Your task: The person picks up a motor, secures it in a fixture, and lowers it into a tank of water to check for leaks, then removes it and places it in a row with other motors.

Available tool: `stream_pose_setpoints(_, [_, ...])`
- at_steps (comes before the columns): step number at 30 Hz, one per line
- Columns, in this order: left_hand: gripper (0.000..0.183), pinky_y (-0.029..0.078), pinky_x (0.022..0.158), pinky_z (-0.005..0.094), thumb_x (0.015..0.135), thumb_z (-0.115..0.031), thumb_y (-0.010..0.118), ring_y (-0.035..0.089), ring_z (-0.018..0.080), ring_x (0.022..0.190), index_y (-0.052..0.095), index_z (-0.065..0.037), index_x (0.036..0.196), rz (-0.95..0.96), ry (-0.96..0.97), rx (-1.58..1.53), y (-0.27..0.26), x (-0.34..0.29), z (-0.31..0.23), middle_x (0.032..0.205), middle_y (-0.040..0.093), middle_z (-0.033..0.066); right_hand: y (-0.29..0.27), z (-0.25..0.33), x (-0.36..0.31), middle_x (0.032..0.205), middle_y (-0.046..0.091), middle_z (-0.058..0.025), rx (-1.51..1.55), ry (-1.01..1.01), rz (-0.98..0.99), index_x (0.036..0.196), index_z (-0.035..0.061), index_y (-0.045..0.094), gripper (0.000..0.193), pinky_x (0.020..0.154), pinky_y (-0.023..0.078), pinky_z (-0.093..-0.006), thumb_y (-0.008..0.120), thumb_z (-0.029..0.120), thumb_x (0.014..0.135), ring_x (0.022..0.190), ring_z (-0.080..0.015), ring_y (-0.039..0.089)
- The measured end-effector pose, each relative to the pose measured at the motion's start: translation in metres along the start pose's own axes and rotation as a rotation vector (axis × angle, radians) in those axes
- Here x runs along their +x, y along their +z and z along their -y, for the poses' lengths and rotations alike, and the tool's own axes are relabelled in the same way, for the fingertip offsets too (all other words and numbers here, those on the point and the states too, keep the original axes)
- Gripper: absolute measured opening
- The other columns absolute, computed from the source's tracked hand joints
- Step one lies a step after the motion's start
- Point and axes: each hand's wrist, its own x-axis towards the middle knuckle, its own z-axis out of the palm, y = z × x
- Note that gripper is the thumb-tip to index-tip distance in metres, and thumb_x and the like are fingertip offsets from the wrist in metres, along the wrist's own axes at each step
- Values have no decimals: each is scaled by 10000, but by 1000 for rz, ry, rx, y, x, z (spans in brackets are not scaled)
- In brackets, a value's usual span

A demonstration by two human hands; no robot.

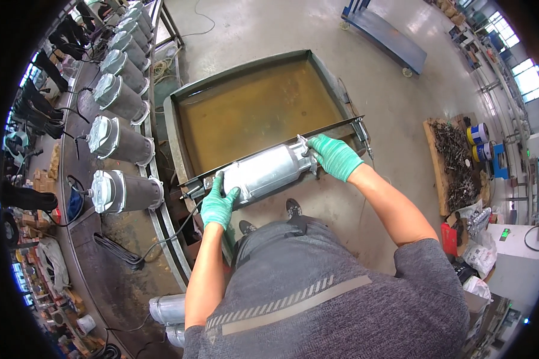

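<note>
A silver cylindrical pump (262,172) lies sideways across the near edge of a metal tank (169,122), which holds yellow-brown liquid (257,110). My left hand (218,206), in a green glove, grips its left end, with the thumb and a finger on the near side. At the flanged right end, my right hand (336,157), also gloved in green, is closed round the end fitting; its fingertips are partly hidden. A black cable (172,237) runs from near the left end to a coil (118,251) on the bench. Whether the pump rests on the edge bar I cannot tell.
On my left a long bench (138,230) carries a row of similar grey pumps (126,191) with cables. More silver cylinders (167,309) lie at its near end. A blue cart (389,39) stands far right. Nearer are a wooden tray (441,173) of metal parts and yellow-blue buckets (478,134).
</note>
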Motion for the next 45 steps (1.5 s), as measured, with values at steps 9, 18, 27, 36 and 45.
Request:
stream_pose_setpoints(9, [802, 545, 900, 469, 864, -471, 785, 700, 424, 1049, 429, -304, 1562, 29, 32, 54, -12, -3, -5, 1141, 715, 261, 10, 10, 0, 930, 694, -179, -325, -350, -58, 1053, 37, 639, 149, 673, 579, -451, 570, 51, 922, 715, -324, 714])
stream_pose_setpoints(18, [800, 541, 915, 471, 855, -553, 761, 706, 402, 1036, 465, -242, 1530, 56, 87, 123, -17, 2, 0, 1114, 739, 205, -7, 44, 7, 815, 745, -126, -387, 155, 189, 1043, 71, 651, 233, 635, 564, -468, 605, 288, 973, 753, -340, 738])
stream_pose_setpoints(27, [828, 532, 934, 463, 859, -572, 748, 702, 379, 1070, 458, -189, 1534, 88, 120, 149, -21, 5, 0, 1171, 732, 185, 4, 55, 17, 927, 740, -188, -413, 332, 128, 1070, 37, 646, 414, 714, 577, -459, 542, 435, 1018, 855, -342, 741])
stream_pose_setpoints(36, [842, 533, 928, 466, 857, -588, 741, 706, 379, 1058, 446, -198, 1543, 99, 128, 160, -21, 7, 2, 1183, 729, 183, -17, 64, 24, 1027, 727, -213, -336, 469, 409, 1115, 15, 646, 426, 843, 562, -481, 478, 398, 1032, 961, -375, 718])
stream_pose_setpoints(45, [840, 552, 871, 473, 853, -666, 693, 722, 376, 973, 436, -269, 1547, 19, 169, 229, -13, 8, 12, 1027, 758, 172, 1, 46, 12, 1062, 703, -202, -368, 110, 89, 1371, 49, 545, 414, 826, 564, -485, 539, 209, 989, 956, -379, 702])
